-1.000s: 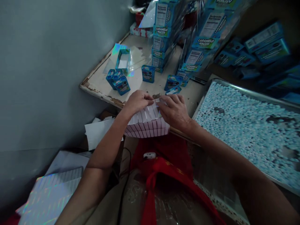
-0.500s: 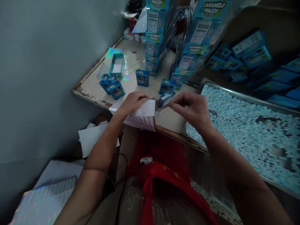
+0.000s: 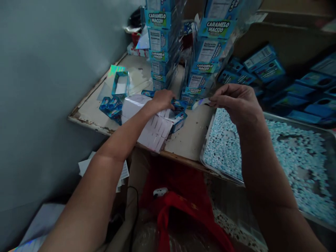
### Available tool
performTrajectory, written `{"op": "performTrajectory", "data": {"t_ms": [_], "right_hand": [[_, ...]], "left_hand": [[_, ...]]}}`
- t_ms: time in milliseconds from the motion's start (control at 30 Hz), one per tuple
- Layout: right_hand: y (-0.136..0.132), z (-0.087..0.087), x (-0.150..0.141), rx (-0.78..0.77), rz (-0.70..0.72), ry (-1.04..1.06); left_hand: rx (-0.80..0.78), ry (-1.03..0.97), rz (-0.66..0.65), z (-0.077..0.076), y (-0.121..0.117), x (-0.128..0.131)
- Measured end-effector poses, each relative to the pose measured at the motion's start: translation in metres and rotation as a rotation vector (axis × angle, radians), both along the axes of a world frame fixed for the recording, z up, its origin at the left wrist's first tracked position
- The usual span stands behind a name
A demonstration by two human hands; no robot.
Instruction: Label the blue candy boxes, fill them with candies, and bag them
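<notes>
Your left hand (image 3: 163,99) reaches across the sheet of white labels (image 3: 154,127) and lies on a small blue box (image 3: 179,105); whether the fingers are closing on that box cannot be told. The sheet lies flat on the worn table (image 3: 189,140), its near corner hanging over the chipped front edge. Your right hand (image 3: 236,103) is raised above the table, fingertips pinched on a single small sticker (image 3: 201,102), clear of the sheet. Another small blue box (image 3: 179,122) lies touching the sheet's right edge. At your right, a metal tray (image 3: 207,154) of pale blue candies (image 3: 288,157) abuts the table. Stacked blue cartons (image 3: 160,42) marked "CARAMELO MACIZO" stand at the table's rear, with a cluster of little boxes (image 3: 111,106) near the left edge. A grey wall (image 3: 52,70) bounds the left side. Red cloth (image 3: 178,210) covers your lap.
</notes>
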State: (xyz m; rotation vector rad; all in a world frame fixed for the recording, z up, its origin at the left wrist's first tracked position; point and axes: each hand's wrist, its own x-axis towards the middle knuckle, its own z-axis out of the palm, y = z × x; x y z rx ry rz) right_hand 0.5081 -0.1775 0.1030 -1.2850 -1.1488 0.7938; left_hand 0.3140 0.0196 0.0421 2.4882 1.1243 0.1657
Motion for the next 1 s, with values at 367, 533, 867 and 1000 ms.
{"op": "performTrajectory", "data": {"t_ms": [367, 533, 867, 1000], "right_hand": [[0.026, -0.028, -0.019, -0.072, 0.194, -0.044], [0.026, -0.016, -0.043, -0.140, 0.381, -0.033], [0.013, -0.017, -0.067, -0.356, 0.756, -0.128], [0.010, -0.011, -0.062, -0.391, 0.814, -0.276]], "left_hand": [[-0.062, 0.155, -0.018, 0.054, -0.026, -0.119], [-0.179, 0.303, -0.224, 0.050, -0.039, -0.114], [0.226, 0.531, -0.266, 0.058, -0.064, -0.107], [0.229, 0.463, 0.056, 0.064, -0.104, -0.112]]}}
